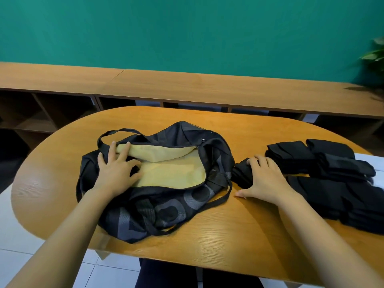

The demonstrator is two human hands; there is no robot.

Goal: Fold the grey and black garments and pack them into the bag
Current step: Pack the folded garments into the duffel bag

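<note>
Teal wall [187, 28] behind. Long low wooden shelf unit [187, 84] with open compartments. Oval wooden desk [239, 235]. White tiled floor [16, 235]. Potted plant [376, 53] at right.

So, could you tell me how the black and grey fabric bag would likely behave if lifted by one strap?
The black and grey fabric bag lies crumpled and flat, so it would probably sag limply. Its yellow lining looks bare inside, suggesting it is light. Its thin straps would likely trail.

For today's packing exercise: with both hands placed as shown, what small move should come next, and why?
Probably lift the small black folded garment under the right hand into the black-and-grey bag: the left hand holds its yellow-lined mouth open, which looks empty.
</note>
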